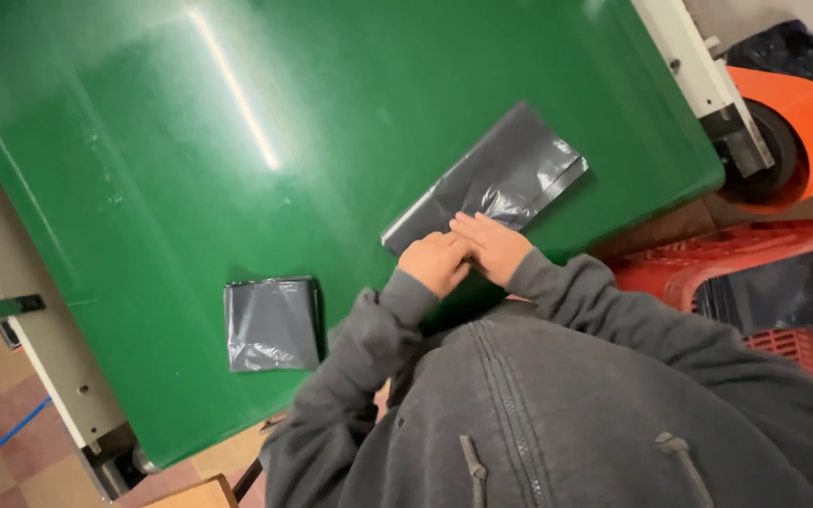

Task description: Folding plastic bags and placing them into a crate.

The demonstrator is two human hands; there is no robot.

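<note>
Both hands rest on the near end of a long grey plastic bag that lies flat on the green table. The left hand is loosely curled with its knuckles up. The right hand lies flat and open, fingers pressing the plastic; neither hand grips it. For a clean fold, I think the palms should press the air out and keep the edges aligned. A folded grey bag lies well apart, to the left. The fingertips of the left hand are hidden, and the red crate is cut off at the right edge.
</note>
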